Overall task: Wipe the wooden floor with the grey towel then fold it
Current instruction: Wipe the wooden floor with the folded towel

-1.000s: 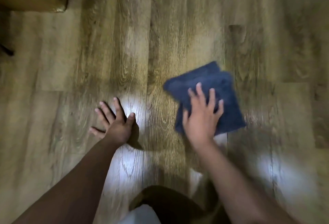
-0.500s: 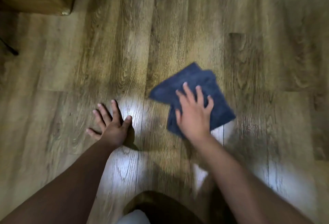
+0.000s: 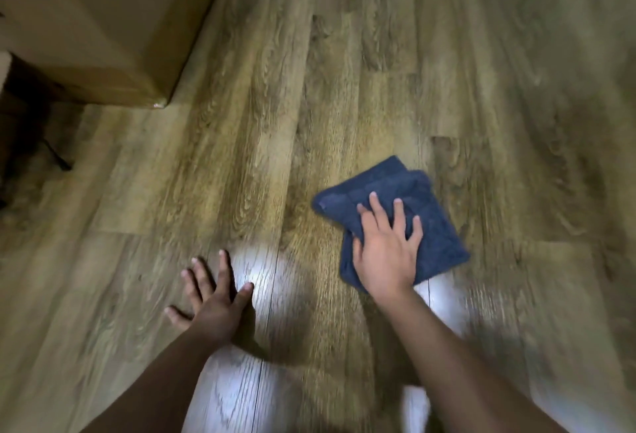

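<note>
The right hand (image 3: 387,250) presses flat, fingers spread, on the grey towel (image 3: 433,222); the left hand (image 3: 215,298) rests splayed on the wooden floor (image 3: 241,140).

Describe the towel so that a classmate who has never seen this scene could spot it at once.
Start from the wooden floor that fills the view, then find the right hand pressed flat on it. Under that hand lies the towel: a dark, folded cloth, the only soft thing on the boards.
</note>
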